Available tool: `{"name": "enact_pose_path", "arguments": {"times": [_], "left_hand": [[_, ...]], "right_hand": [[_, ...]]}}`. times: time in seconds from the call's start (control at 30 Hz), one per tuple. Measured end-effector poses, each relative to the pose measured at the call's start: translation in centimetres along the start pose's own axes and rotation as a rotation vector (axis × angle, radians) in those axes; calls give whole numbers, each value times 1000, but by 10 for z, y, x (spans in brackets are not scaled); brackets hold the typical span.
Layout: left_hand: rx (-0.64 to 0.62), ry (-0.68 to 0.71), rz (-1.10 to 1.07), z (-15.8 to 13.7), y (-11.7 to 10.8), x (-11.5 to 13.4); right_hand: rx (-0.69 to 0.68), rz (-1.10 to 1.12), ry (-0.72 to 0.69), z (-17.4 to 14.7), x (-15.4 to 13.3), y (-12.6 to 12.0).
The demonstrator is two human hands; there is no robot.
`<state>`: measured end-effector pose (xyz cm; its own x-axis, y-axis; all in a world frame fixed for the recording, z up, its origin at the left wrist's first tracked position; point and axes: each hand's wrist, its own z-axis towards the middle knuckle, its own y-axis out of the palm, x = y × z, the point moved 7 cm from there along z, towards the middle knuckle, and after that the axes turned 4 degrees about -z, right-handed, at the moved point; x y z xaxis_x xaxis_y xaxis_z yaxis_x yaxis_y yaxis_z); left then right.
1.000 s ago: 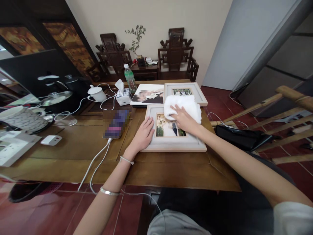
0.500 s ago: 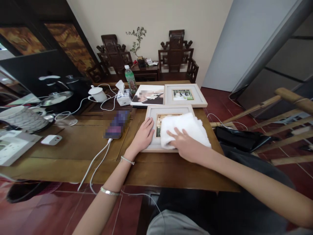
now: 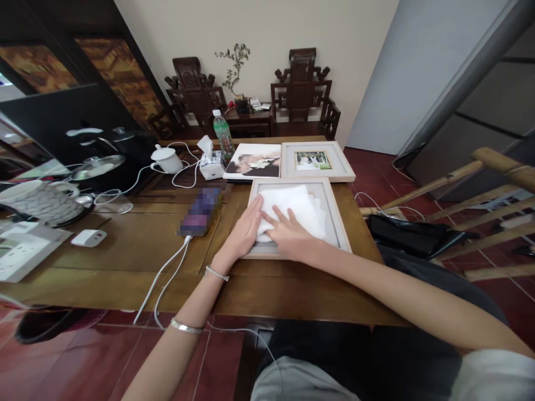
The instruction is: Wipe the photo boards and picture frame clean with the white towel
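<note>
Beneath the splayed right grip [image 3: 290, 236], a cloth [image 3: 288, 196] is pressed, ungrasped, onto a picture frame [image 3: 336, 223], touched by the flat, empty left grip [image 3: 244, 231].

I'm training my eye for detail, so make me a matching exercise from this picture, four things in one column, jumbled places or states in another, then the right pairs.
1. White cloth
2. Left hand
3. Plastic bottle
4. Smartphone

A. Topped with a white cap
B. Beneath the right hand
C. Joined to a white cable
D. On the near picture frame's left side

Pairs: 1-B, 2-D, 3-A, 4-C
</note>
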<state>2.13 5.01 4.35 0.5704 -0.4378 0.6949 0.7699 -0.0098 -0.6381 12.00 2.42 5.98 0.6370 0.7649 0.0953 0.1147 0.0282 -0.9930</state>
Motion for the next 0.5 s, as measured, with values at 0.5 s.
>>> {"name": "enact_pose_path", "arguments": {"times": [0.5], "left_hand": [[67,29,-33,0,-6,-1]], "right_hand": [[46,-71,111,32,1,-13]]}}
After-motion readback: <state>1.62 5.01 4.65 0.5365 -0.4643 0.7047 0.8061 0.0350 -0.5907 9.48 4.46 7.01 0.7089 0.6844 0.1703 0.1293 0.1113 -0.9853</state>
